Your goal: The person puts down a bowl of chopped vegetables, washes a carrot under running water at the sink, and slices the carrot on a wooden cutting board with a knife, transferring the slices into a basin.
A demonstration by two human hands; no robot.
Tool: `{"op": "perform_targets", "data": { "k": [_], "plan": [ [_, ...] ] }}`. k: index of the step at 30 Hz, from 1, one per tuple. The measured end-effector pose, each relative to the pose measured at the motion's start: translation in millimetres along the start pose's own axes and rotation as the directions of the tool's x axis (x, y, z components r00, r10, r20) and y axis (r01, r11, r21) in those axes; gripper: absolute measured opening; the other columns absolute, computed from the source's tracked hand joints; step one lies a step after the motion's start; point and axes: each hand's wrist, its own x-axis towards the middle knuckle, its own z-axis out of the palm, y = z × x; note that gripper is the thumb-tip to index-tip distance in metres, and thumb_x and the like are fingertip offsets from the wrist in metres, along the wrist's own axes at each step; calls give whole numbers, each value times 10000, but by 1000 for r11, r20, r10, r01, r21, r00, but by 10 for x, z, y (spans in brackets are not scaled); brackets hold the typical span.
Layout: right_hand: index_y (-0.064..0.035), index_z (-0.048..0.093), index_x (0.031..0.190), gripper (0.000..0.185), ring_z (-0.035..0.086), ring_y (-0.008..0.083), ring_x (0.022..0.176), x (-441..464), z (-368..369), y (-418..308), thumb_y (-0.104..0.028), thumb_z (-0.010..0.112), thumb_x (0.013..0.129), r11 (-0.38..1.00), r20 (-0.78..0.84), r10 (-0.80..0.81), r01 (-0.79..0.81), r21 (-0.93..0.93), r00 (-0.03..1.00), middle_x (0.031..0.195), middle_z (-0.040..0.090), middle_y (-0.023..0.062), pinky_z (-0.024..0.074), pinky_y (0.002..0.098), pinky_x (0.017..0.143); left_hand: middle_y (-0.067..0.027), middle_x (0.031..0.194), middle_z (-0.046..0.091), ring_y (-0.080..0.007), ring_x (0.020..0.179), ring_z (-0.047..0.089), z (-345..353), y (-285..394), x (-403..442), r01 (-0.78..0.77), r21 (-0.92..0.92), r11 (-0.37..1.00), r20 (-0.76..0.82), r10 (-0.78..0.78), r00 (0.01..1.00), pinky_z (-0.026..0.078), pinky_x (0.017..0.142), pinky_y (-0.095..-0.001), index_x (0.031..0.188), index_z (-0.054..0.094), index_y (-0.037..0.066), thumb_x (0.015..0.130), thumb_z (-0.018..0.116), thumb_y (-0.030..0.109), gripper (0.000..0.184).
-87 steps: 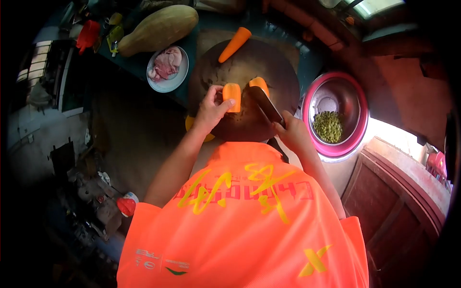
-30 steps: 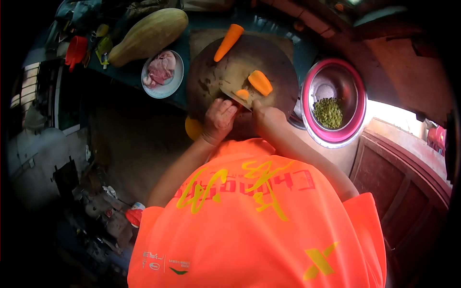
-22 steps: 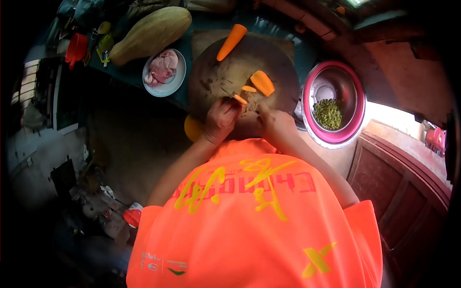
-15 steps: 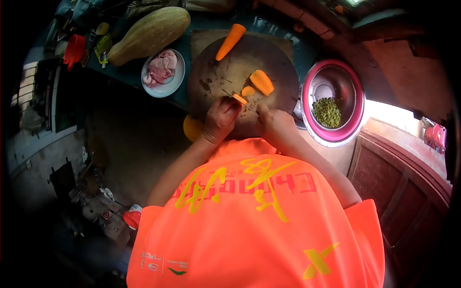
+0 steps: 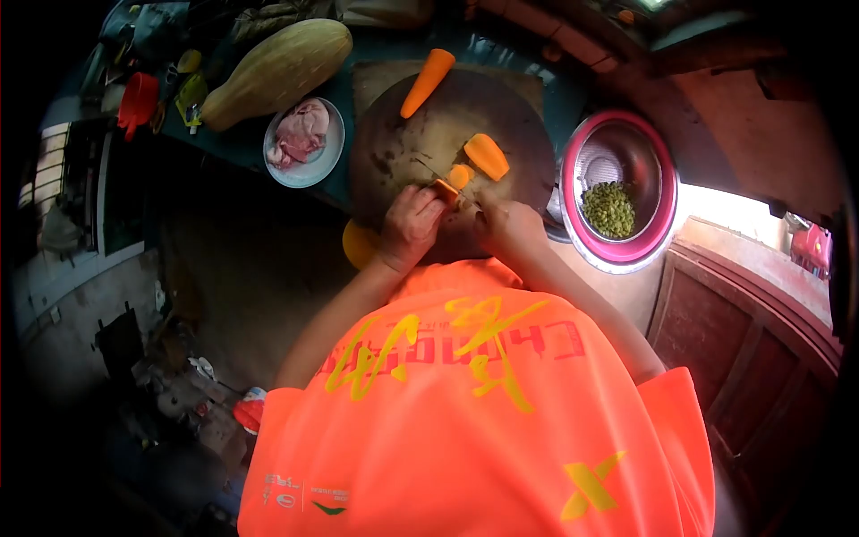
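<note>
On the round dark cutting board [image 5: 380, 134], my left hand [image 5: 413, 225] is closed on a carrot piece [image 5: 444, 191] near the board's front edge. My right hand [image 5: 510, 231] is closed round the handle of a knife, whose thin blade runs beside the carrot piece and is hard to make out. A small carrot slice [image 5: 460, 175] lies just beyond the blade. Behind it rests a thick carrot chunk [image 5: 486, 157]. A longer tapered carrot [image 5: 427, 83] lies at the board's far edge.
Left of the board stand a plate [image 5: 335, 148] with raw meat [image 5: 301, 132] and a large pale gourd [image 5: 277, 72]. A red scoop [image 5: 138, 103] is farther left. To the right, a pink basin [image 5: 670, 192] holds a metal bowl [image 5: 617, 152] with chopped green pieces [image 5: 608, 210].
Since the earliest frame, both hands have come together near the board's front edge. The knife moved left to the held carrot piece, the chunk lies uncovered, and a small slice now lies beside the blade.
</note>
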Motion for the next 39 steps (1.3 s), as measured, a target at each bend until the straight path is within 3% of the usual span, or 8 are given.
{"op": "perform_targets", "data": {
  "k": [11,14,18,20,30,35,36,39],
  "plan": [
    [-38,537,948,139,672,357,679,-53,-161,-165,-82,537,816,999,76,8,-4,-48,997,723,665,187,524,469,588,-65,992,635,-282,878,606,24,-1,-19,16,-45,999,-13,-17,1000,527,739,-354,919,665,83,744,651,46,180],
    [-34,523,964,150,676,358,687,-15,-94,-209,-61,530,817,997,86,41,-35,-74,995,746,671,190,528,464,588,-67,955,625,-283,848,598,17,13,10,9,-38,999,-61,-12,998,522,719,-358,888,656,79,744,652,49,148],
    [-38,522,955,149,677,355,683,121,141,-124,-84,543,815,990,105,85,-72,-120,991,734,674,178,530,460,589,-72,893,598,-283,795,579,-4,-14,-32,-15,7,1000,9,15,1000,510,687,-367,834,634,75,743,653,51,96],
    [-83,521,888,95,636,400,646,106,198,-44,-156,550,835,996,36,86,-86,-21,996,672,633,184,485,511,551,-73,877,590,-283,780,573,-8,-27,-19,-19,17,1000,26,18,999,507,679,-369,820,628,74,742,653,51,86],
    [-81,529,969,178,634,398,663,-76,-213,-31,-198,570,840,995,-113,39,-28,99,993,694,636,199,492,496,594,-75,953,615,-297,852,591,-24,52,44,47,-104,994,-28,-50,998,514,733,-373,900,649,62,753,660,40,149],
    [-111,552,1113,306,648,372,759,37,-304,192,-201,627,829,987,-407,131,-79,142,904,810,660,152,505,456,655,-105,1015,581,-322,911,570,-63,65,17,116,-104,988,-7,-118,993,493,789,-392,1016,618,57,736,709,59,294],
    [-118,523,1126,318,643,353,821,69,-299,261,-189,614,829,988,-414,150,-120,99,898,980,661,109,510,442,658,-117,1044,563,-329,937,558,-75,77,8,162,-83,983,26,-160,987,482,814,-398,1058,595,62,731,725,68,352],
    [-110,509,1168,370,632,348,898,190,-283,532,-177,617,821,990,-415,131,-142,2,900,1040,638,125,512,446,697,-131,1098,549,-338,997,547,-70,78,-49,228,-59,972,63,-224,972,455,863,-420,1145,544,73,710,766,81,489]
  ]
}}
